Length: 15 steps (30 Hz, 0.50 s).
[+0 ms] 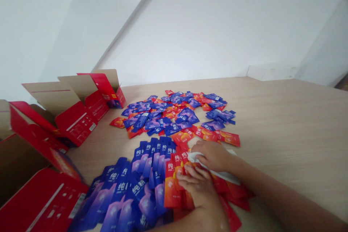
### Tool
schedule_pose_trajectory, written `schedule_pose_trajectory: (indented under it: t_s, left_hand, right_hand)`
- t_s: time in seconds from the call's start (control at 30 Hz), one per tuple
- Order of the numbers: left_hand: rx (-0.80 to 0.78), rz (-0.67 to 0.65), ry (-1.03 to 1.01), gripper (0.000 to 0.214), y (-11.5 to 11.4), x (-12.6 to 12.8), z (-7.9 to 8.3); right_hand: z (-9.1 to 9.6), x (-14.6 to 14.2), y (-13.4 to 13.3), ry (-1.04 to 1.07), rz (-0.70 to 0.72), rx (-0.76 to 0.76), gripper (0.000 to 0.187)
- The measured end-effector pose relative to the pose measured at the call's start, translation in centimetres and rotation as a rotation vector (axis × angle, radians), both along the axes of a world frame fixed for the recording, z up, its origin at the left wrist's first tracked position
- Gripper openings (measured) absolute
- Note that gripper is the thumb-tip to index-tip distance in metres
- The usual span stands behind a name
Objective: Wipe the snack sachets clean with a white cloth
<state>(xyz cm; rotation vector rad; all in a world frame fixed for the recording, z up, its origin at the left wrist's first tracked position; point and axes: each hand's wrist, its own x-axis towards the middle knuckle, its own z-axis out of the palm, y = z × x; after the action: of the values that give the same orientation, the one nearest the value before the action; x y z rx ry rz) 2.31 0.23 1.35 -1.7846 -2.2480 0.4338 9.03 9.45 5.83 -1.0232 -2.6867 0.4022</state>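
My left hand [199, 188] lies on a row of overlapping red-and-orange sachets [172, 188], its fingers spread and pressing on them. Just beyond it, my right hand [210, 155] is closed on a white tissue [230, 177], which bunches at the fingertips and trails under the wrist. That tissue rests against the red sachets. Beside my left hand, blue-and-purple sachets [146, 201] are fanned in overlapping rows with their printed faces up. Part of the red row is hidden beneath both hands and forearms.
Farther back, a loose heap of mixed blue and red sachets [160, 123] spreads over the wooden table [285, 127]. Several open red cardboard boxes [78, 123] line the left side, flaps raised. At the back right, a white box-like object [272, 72] stands against the wall.
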Motion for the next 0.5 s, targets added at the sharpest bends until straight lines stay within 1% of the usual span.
schedule_pose_trajectory:
  t_s: [0.1,0.2,0.27,0.37,0.5]
  left_hand:
    - [-0.010,-0.007,-0.024,0.043,0.0,-0.2,0.1]
    - [-0.013,-0.017,-0.008,0.044,0.0,-0.2,0.3]
    - [-0.015,-0.006,0.011,0.044,0.0,-0.1,0.4]
    - [0.013,0.010,0.056,0.046,-0.1,0.1,0.3]
    - [0.032,-0.012,0.082,0.048,-0.2,0.1,-0.1]
  right_hand:
    - [0.3,0.3,0.3,0.022,-0.013,0.014,0.021]
    - [1.3,0.4,-0.2,0.045,0.034,0.019,0.023]
    - [1.7,0.1,-0.8,0.037,0.069,0.006,0.022]
    - [1.2,-0.2,-1.1,0.011,0.082,-0.010,0.019]
    - [-0.1,-0.2,-0.2,0.001,0.001,0.004,0.019]
